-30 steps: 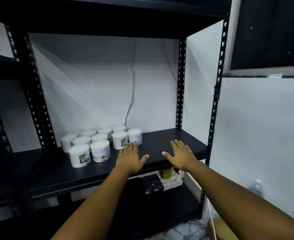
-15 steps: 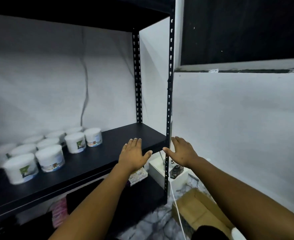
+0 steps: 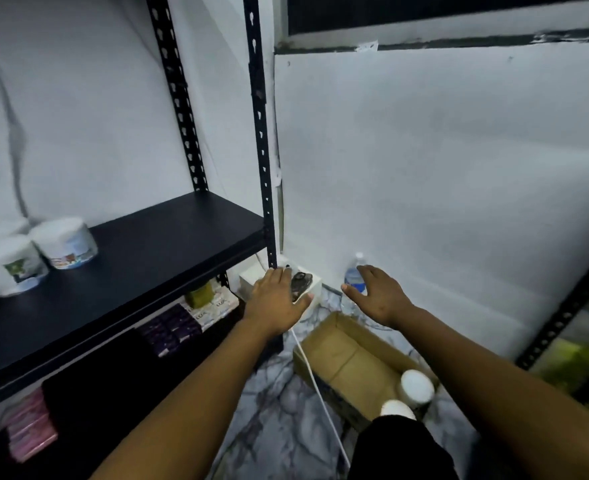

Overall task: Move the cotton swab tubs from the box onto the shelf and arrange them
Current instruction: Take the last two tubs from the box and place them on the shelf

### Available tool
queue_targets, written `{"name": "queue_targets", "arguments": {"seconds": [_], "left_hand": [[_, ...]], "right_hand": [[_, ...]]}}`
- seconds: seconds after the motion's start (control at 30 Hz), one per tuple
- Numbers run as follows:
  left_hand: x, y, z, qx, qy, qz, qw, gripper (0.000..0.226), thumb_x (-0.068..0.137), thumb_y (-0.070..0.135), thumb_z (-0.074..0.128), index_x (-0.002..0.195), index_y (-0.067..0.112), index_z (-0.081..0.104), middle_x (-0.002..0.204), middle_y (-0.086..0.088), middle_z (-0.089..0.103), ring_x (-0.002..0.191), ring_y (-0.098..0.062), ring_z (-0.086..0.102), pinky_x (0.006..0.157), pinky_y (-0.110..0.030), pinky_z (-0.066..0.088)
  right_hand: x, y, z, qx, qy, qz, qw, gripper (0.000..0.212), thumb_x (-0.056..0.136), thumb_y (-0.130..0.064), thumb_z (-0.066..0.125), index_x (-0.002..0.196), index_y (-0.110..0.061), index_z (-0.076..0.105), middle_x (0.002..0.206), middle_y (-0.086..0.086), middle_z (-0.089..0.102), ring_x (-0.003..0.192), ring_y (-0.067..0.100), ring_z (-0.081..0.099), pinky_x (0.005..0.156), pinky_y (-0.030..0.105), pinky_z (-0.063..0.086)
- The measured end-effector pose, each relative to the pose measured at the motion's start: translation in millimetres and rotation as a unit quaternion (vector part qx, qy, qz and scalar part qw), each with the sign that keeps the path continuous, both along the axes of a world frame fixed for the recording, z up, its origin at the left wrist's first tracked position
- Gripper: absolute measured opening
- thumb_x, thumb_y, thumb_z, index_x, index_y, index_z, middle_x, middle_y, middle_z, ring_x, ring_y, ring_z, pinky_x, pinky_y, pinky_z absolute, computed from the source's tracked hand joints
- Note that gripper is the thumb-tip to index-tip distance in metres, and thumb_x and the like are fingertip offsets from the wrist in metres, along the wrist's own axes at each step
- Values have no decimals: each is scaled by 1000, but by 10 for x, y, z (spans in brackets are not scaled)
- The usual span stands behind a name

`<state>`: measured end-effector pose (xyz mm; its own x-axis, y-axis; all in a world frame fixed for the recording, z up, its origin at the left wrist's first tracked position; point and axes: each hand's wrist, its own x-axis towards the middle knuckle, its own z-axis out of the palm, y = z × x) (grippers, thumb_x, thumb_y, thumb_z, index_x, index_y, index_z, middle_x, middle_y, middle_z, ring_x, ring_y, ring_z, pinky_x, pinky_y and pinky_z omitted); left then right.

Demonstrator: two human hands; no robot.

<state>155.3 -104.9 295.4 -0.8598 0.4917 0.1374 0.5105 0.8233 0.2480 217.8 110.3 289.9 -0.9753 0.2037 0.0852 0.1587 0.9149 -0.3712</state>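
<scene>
From the head camera, both hands reach out flat, palms down, fingers spread wide and holding nothing. The left hand (image 3: 276, 299) is in the middle of the picture, the right hand (image 3: 377, 295) just beside it at 3 o'clock. At 5 o'clock, two white tubs (image 3: 415, 386) sit in the brown box (image 3: 341, 355) on the floor. At 9 o'clock, more tubs (image 3: 65, 242) stand on the black shelf (image 3: 154, 251).
</scene>
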Motion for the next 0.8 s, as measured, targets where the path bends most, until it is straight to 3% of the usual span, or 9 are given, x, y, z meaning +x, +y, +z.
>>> {"name": "queue_targets", "arguments": {"seconds": [0.2, 0.37, 0.5, 0.67, 0.8], "left_hand": [[-99, 500, -549, -4, -57, -44, 997, 77, 92, 59, 38, 149, 10, 19, 156, -13, 22, 145, -26, 17, 118, -40, 15], [-79, 926, -1063, -23, -110, -72, 991, 79, 92, 59, 38, 150, 10, 18, 157, -11, 21, 145, -24, 17, 119, -38, 13], [-70, 1246, -1472, -29, -136, -88, 986, 79, 91, 61, 38, 149, 11, 21, 156, -12, 23, 144, -25, 18, 118, -40, 16], [-41, 1612, -1915, -34, -182, -98, 978, 79, 91, 60, 40, 150, 13, 17, 158, -9, 17, 146, -25, 13, 117, -40, 11], [-16, 1830, -2364, -60, -201, -119, 970, 80, 90, 62, 37, 150, 14, 15, 158, -7, 16, 146, -23, 12, 118, -40, 10]], "right_hand": [[40, 473, -570, -22, -34, -53, 998, 64, 95, -51, 41, 145, -12, 32, 147, 12, 40, 134, 27, 37, 107, 36, 30], [150, 851, -1154, -55, -77, -102, 990, 67, 94, -53, 43, 146, -13, 31, 151, 12, 34, 138, 27, 32, 112, 36, 26], [240, 1092, -1523, -75, -98, -131, 984, 83, 82, -73, 30, 141, -14, 38, 145, 13, 42, 132, 28, 39, 107, 38, 33], [233, 1358, -2026, -83, -125, -160, 976, 70, 93, -57, 42, 145, -11, 33, 151, 14, 33, 140, 29, 28, 112, 39, 24], [208, 1539, -2474, -82, -137, -177, 971, 77, 90, -63, 39, 143, -8, 35, 149, 16, 36, 139, 30, 31, 113, 41, 28]]}}
